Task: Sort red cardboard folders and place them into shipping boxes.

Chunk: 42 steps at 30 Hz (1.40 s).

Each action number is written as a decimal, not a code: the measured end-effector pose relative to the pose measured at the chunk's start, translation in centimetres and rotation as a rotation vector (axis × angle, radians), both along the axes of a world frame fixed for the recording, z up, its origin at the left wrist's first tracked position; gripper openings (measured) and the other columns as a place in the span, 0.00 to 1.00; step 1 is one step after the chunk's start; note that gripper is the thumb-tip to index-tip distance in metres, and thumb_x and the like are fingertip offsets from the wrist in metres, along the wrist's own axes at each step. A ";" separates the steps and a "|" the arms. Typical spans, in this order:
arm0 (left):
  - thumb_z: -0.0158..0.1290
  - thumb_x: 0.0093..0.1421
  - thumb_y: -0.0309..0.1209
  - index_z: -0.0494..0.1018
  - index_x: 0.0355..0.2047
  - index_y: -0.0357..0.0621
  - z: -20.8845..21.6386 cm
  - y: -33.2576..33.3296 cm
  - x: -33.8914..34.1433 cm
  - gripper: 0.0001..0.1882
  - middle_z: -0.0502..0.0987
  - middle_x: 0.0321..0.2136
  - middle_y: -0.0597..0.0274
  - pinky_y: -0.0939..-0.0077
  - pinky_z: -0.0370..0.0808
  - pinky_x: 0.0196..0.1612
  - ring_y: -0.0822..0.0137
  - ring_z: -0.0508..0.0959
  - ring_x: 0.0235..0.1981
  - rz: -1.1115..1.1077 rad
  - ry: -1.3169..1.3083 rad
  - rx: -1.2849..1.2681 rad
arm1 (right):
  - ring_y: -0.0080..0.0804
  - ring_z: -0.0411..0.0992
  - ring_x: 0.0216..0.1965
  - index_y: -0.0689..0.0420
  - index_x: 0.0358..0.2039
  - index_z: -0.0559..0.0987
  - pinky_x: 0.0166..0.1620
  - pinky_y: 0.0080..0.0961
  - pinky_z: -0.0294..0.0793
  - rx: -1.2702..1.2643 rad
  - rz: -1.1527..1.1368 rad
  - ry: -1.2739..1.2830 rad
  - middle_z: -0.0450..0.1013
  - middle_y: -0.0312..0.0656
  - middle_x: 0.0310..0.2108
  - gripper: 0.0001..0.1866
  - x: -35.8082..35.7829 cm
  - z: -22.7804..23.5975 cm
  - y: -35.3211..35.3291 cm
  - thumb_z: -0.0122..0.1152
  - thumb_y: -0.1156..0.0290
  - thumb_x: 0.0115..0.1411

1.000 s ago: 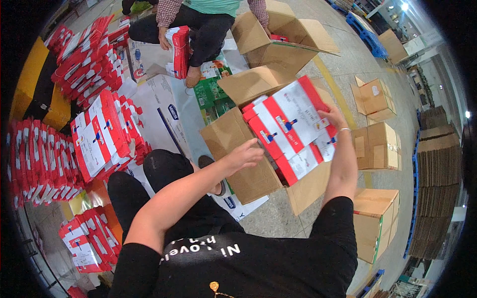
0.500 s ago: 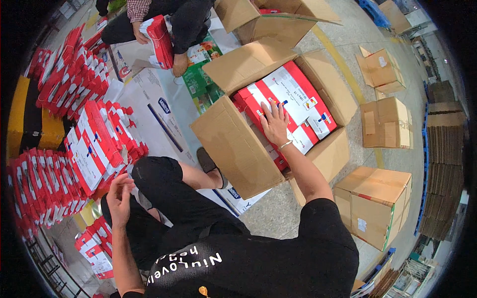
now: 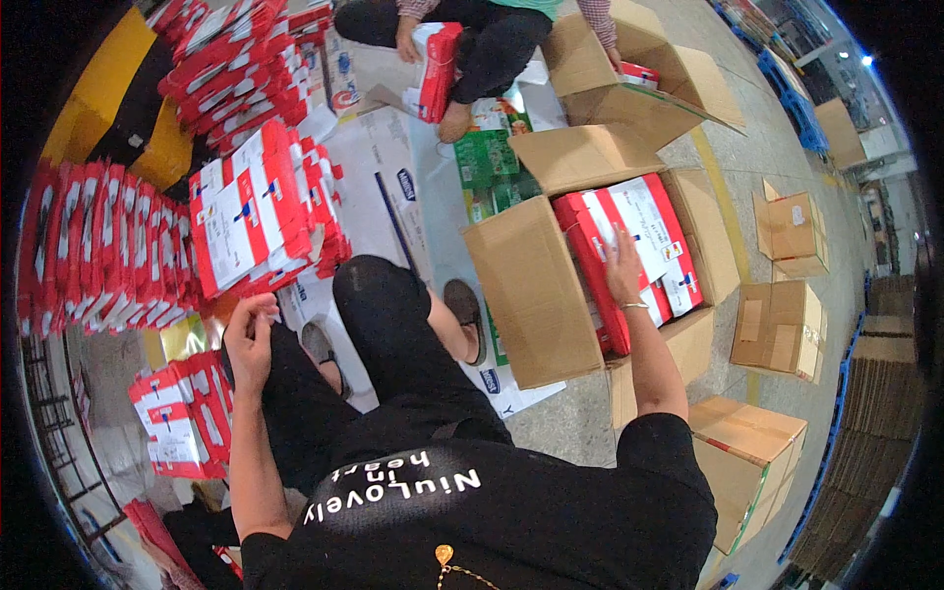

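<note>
Open corrugated cardboard carton [image 3: 536,295], brown and matte, flaps splayed outward, on the concrete floor straight ahead. Inside, glossy flat red-and-white boxes [image 3: 639,241] packed side by side, rectangular, long axes running from the near-left wall toward the far-right flap, broad printed faces up. Right hand [image 3: 621,267] flat on top of those boxes, fingers spread and extended, gripping nothing. To the left, stacks of the same red-and-white boxes [image 3: 261,211] standing on edge in rows, thin spines fanned like files. Smaller pile of such boxes [image 3: 182,423] low at the left. Left hand [image 3: 251,334] raised over the black-clad knee, near the stacks, fingers loosely curled, empty as far as visible. Beyond, another person's hand [image 3: 405,39] on a red box.
</note>
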<state>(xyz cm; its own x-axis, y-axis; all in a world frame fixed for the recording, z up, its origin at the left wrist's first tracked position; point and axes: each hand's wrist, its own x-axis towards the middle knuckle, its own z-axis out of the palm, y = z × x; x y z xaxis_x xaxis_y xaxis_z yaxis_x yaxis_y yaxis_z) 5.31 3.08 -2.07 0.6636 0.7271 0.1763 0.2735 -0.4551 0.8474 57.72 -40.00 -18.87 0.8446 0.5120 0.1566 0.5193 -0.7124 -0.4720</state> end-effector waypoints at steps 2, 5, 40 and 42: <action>0.48 0.70 0.22 0.75 0.52 0.38 -1.4 1.9 -4.1 0.12 0.80 0.41 0.63 0.79 0.75 0.47 0.72 0.79 0.43 0.157 -0.083 -0.046 | 0.55 0.54 0.72 0.50 0.71 0.62 0.71 0.49 0.52 0.031 -0.046 -0.057 0.59 0.56 0.70 0.33 -1.2 2.1 1.6 0.55 0.54 0.69; 0.54 0.68 0.28 0.72 0.57 0.38 -4.5 5.5 -3.8 0.18 0.79 0.47 0.58 0.75 0.77 0.47 0.68 0.79 0.47 0.296 -0.259 -0.201 | 0.54 0.61 0.67 0.57 0.67 0.67 0.68 0.45 0.59 0.159 0.012 -0.224 0.65 0.57 0.65 0.31 -2.1 5.6 2.9 0.61 0.65 0.65; 0.68 0.46 0.61 0.76 0.53 0.31 -18.4 33.5 -1.3 0.47 0.81 0.50 0.43 0.62 0.75 0.56 0.53 0.81 0.52 0.652 0.274 -0.369 | 0.40 0.72 0.56 0.72 0.60 0.71 0.61 0.36 0.68 0.144 0.229 1.232 0.74 0.52 0.57 0.43 -23.2 -4.1 58.7 0.48 0.39 0.69; 0.70 0.46 0.57 0.80 0.50 0.37 -18.9 33.9 -3.4 0.40 0.83 0.46 0.45 0.64 0.76 0.54 0.56 0.82 0.50 0.747 0.383 -0.298 | 0.55 0.63 0.67 0.75 0.63 0.68 0.69 0.39 0.57 0.137 0.210 1.223 0.64 0.66 0.65 0.52 -25.3 -3.0 58.2 0.44 0.31 0.64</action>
